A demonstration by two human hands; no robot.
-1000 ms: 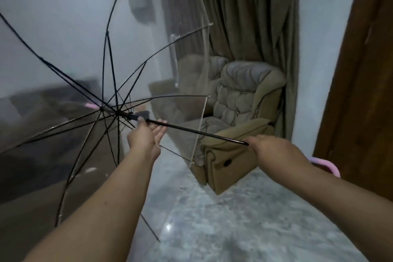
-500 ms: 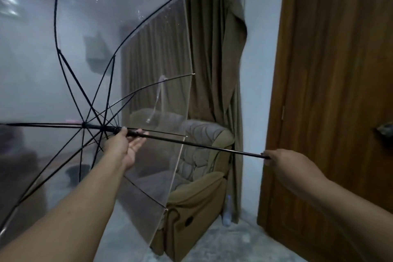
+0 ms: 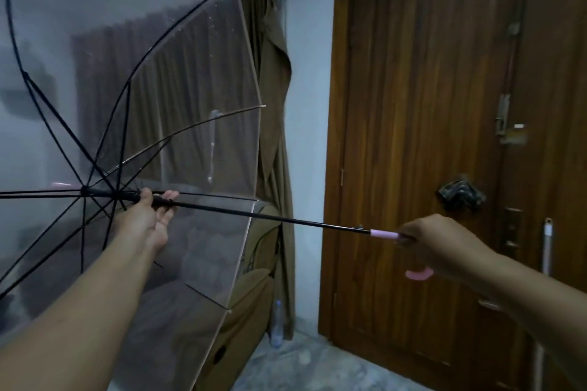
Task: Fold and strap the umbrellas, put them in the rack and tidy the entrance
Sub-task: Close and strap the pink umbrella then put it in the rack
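I hold a clear umbrella (image 3: 178,79) with black ribs, fully spread and lying sideways, its canopy filling the left half of the view. Its black shaft (image 3: 270,216) runs from the hub rightward to a pink hooked handle (image 3: 386,234). My left hand (image 3: 149,219) sits on the black runner near the hub, thumb over it and fingers loosely curled underneath. My right hand (image 3: 441,244) is closed around the pink handle, whose hook end shows below the fist.
A brown wooden door (image 3: 428,136) with locks and a handle fills the right. An olive curtain (image 3: 273,136) hangs between door and canopy. A tan recliner (image 3: 251,301) and a plastic bottle (image 3: 277,324) stand below it. A mop handle (image 3: 547,247) leans by the door. No rack is in view.
My view has swung right and up, from recliner and floor to the door. The umbrella stays spread, and its pink handle now shows in my right hand.
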